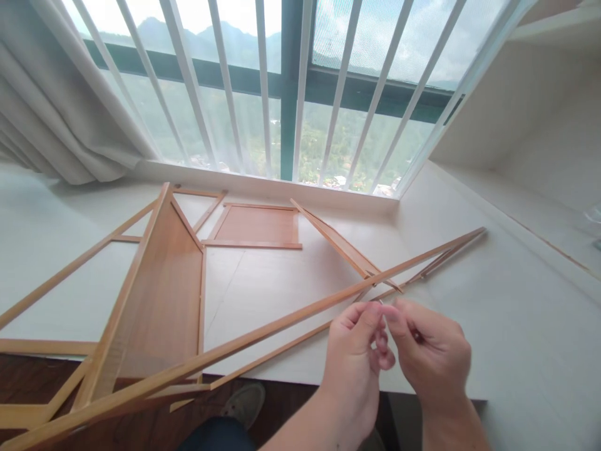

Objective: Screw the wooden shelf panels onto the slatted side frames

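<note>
Head: wooden frame (291, 317) behind left hand (352, 351), curtain (61, 106) beyond

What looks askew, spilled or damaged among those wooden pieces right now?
The slanted wooden panel stands out: it lies at an angle, its near end crossing the long wooden frame in this view, while the flat rectangular panel sits roughly parallel to the windowsill. No spill or clear damage is visible.

Rail (282, 324): honey brown. Panel (164, 300): redder brown, faint streaky grain. Ledge (263, 275): white. Bars (225, 75): white. Sash (289, 81): dark teal-green. Curtain (56, 106): plain grey. Screen (328, 37): fine mesh pattern. Trousers (216, 435): dark blue.
</note>
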{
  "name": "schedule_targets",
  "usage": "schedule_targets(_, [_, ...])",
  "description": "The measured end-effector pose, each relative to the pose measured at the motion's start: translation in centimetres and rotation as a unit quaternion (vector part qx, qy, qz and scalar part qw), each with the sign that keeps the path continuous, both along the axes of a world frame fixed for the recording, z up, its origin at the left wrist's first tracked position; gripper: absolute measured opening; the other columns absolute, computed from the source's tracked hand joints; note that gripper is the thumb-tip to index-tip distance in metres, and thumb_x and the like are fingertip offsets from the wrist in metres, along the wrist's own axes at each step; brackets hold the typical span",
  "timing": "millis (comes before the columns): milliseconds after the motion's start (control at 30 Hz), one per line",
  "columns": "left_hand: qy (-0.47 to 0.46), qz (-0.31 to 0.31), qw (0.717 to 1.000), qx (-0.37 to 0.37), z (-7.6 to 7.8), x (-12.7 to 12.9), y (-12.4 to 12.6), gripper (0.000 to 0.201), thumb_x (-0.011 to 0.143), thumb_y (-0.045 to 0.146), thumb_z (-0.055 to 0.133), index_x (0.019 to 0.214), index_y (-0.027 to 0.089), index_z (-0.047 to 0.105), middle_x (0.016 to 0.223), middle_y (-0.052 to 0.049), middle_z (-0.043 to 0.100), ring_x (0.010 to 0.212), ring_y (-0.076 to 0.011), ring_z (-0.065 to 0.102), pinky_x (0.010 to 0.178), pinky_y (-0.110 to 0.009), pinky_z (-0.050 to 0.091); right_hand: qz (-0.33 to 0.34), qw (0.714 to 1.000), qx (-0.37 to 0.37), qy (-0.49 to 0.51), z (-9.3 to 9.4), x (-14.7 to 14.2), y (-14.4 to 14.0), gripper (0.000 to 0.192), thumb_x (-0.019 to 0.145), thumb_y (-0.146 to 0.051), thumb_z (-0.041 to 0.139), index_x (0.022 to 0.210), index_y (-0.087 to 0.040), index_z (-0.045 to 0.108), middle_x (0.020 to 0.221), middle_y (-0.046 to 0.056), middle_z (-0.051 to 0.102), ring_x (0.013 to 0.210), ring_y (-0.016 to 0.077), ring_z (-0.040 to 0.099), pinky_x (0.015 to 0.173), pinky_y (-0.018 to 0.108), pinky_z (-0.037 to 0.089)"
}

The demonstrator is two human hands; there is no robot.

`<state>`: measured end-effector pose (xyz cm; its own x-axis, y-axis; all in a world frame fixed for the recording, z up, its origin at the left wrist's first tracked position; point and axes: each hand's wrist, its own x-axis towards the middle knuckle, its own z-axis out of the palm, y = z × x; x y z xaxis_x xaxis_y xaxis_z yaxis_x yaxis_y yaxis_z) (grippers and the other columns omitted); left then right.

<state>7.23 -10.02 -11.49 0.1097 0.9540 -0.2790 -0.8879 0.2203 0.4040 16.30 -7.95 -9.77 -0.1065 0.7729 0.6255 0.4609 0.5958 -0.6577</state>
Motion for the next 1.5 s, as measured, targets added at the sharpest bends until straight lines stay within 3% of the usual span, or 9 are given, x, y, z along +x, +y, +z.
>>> schedule_targets(167, [-0.061, 0.007, 0.997, -0.038, 0.9, 0.6, 0.4, 0.037, 0.062, 0.033, 0.094, 0.078, 0.013, 0.068, 0.059, 0.005, 0.047, 0.053, -0.0047, 0.037, 0.048, -0.016, 0.027, 0.032, 0.999, -0.014, 0.007, -0.2, 0.3, -0.2, 0.045, 0.095, -0.024, 0.065, 0.053, -0.019, 0.050, 0.049, -0.004, 0.050, 0.048, 0.0090, 0.044, 0.053, 0.026, 0.034])
schedule_targets(300, [-0.054, -0.005, 0.998, -0.025, 1.1, 0.8, 0.9, 0.037, 0.064, 0.036, 0.093, 0.074, 0.011, 0.068, 0.057, 0.004, 0.047, 0.053, -0.0049, 0.038, 0.048, -0.016, 0.028, 0.062, 0.998, -0.006, 0.029, -1.0, 1.4, 0.3, 0.040, 0.094, -0.021, 0.067, 0.057, -0.019, 0.051, 0.054, -0.003, 0.051, 0.050, 0.0094, 0.046, 0.052, 0.026, 0.034])
schedule_targets(467, [-0.074, 0.018, 0.996, -0.041, 1.1, 0.5, 1.5, 0.038, 0.065, 0.037, 0.093, 0.082, 0.011, 0.071, 0.062, 0.002, 0.051, 0.055, -0.0060, 0.042, 0.047, -0.016, 0.026, 0.153, 0.986, 0.016, 0.062, -2.2, 3.3, 1.1, 0.010, 0.089, -0.016, 0.073, 0.092, -0.020, 0.065, 0.076, 0.002, 0.063, 0.071, 0.0170, 0.060, 0.065, 0.030, 0.047])
schedule_targets(567, [-0.088, 0.022, 0.995, -0.044, 1.2, 0.5, 1.6, 0.038, 0.066, 0.038, 0.093, 0.083, 0.011, 0.072, 0.062, 0.002, 0.052, 0.056, -0.0071, 0.047, 0.048, -0.016, 0.030, 0.168, 0.983, 0.045, 0.057, -2.1, 3.8, 1.2, 0.034, 0.084, -0.006, 0.074, 0.116, -0.018, 0.067, 0.094, 0.007, 0.069, 0.085, 0.0202, 0.064, 0.072, 0.033, 0.052])
schedule_targets(700, [-0.102, 0.032, 0.993, -0.045, 1.4, 0.6, 1.5, 0.037, 0.067, 0.037, 0.092, 0.084, 0.010, 0.073, 0.062, 0.003, 0.053, 0.055, -0.0057, 0.048, 0.053, -0.017, 0.041, 0.218, 0.975, 0.049, 0.020, -1.2, 4.1, 1.0, 0.041, 0.081, 0.002, 0.073, 0.117, -0.018, 0.071, 0.100, 0.009, 0.070, 0.090, 0.0223, 0.065, 0.074, 0.036, 0.055])
schedule_targets(1000, [-0.108, 0.025, 0.993, -0.042, 1.4, 0.2, 1.3, 0.038, 0.070, 0.037, 0.091, 0.091, 0.009, 0.074, 0.065, 0.003, 0.053, 0.056, -0.0047, 0.049, 0.047, -0.015, 0.035, 0.207, 0.975, 0.072, -0.040, 0.0, 4.5, 0.6, 0.054, 0.079, 0.010, 0.071, 0.125, -0.018, 0.071, 0.109, 0.009, 0.070, 0.098, 0.0226, 0.068, 0.079, 0.035, 0.059])
schedule_targets(1500, [-0.073, -0.005, 0.997, 0.010, 1.1, 0.0, 1.1, 0.032, 0.080, 0.038, 0.083, 0.098, 0.013, 0.078, 0.073, 0.001, 0.052, 0.063, -0.0054, 0.046, 0.056, -0.018, 0.033, 0.132, 0.983, 0.114, -0.049, 0.4, 3.9, 0.0, 0.044, 0.083, 0.009, 0.066, 0.114, -0.021, 0.077, 0.101, 0.006, 0.072, 0.088, 0.0176, 0.069, 0.070, 0.029, 0.061])
